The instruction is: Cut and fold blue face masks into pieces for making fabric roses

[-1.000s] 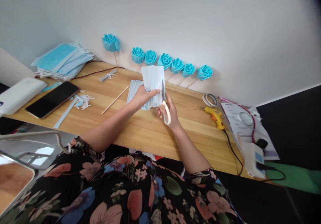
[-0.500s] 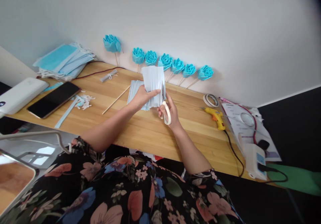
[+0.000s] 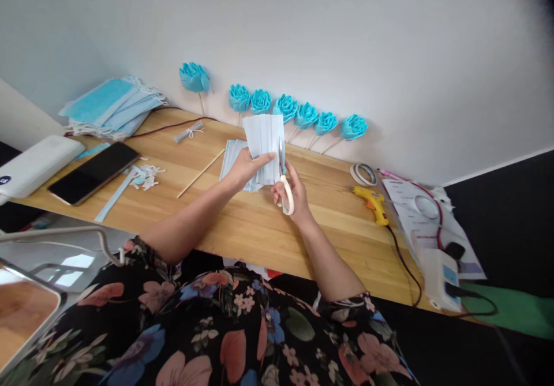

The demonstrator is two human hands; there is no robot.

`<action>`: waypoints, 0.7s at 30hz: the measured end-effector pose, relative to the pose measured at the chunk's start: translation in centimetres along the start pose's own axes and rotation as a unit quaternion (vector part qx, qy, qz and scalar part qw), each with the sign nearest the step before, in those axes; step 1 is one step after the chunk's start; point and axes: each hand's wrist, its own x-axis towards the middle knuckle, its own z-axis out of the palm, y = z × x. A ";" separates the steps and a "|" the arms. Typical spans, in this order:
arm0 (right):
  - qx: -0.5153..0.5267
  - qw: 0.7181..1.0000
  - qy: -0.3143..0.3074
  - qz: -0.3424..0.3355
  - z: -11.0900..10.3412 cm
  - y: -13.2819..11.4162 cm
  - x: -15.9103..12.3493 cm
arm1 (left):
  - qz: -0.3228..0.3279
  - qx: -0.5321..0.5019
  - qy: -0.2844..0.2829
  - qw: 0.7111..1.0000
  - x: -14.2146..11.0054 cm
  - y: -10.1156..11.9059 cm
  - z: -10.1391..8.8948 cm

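My left hand (image 3: pixel 247 169) grips a pale pleated face mask (image 3: pixel 264 135), thumb across its front, holding it upright above the table. White-handled scissors (image 3: pixel 287 195) are in my right hand (image 3: pixel 298 194), their blades lying along the mask's right edge. Beneath the held mask, more pale pleated mask pieces (image 3: pixel 232 154) lie on the wood, partly covered by my left hand. A thin wooden stick (image 3: pixel 200 173) rests just left of them. Several blue flowers (image 3: pixel 261 102) on sticks lean against the wall behind.
A pile of masks (image 3: pixel 104 103) sits at the back left, near a white power bank (image 3: pixel 41 164), a black phone (image 3: pixel 94 172) and cut scraps (image 3: pixel 147 175). On the right are tape rolls (image 3: pixel 363 173), a yellow glue gun (image 3: pixel 373 204), papers (image 3: pixel 407 201) and a white power socket (image 3: pixel 441 279).
The held mask has tilted very slightly, and the scissor blades have shifted a little along its right edge. My hands stay in nearly the same place.
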 end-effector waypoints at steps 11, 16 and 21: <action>-0.021 1.000 -0.014 0.004 0.1 0.6 0.2 | 0.020 -0.024 0.028 0.999 0.1 0.6 -0.4; -0.027 0.999 -0.031 -0.001 -0.2 0.4 0.3 | 0.021 -0.031 0.045 0.998 -0.1 0.7 -0.3; -0.045 0.999 -0.021 -0.006 -0.4 0.3 0.2 | 0.010 -0.018 0.023 1.000 0.1 0.0 0.1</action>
